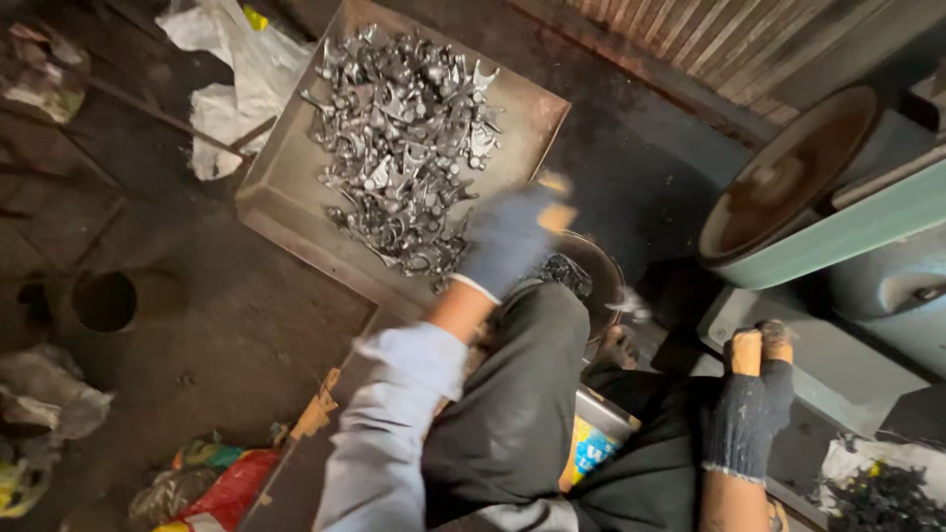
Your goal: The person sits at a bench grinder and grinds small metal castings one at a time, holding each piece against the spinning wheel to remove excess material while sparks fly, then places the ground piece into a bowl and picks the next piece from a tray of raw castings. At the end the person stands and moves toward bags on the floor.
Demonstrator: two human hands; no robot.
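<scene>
Reaching with your blurred left hand [510, 236] to the tray's [296, 187] near edge, grip unclear, you still had a full heap of metal forgings [404, 138] left; your right hand [751, 404] clenched one small piece.

The person's left hand [512, 236], in a blue fingerless glove, reached forward on an outstretched arm, blurred, so its grip could not be told. The right hand [754, 394], in a dark glove with 2 bare fingertips [746, 351] showing, was curled near the knee.
</scene>
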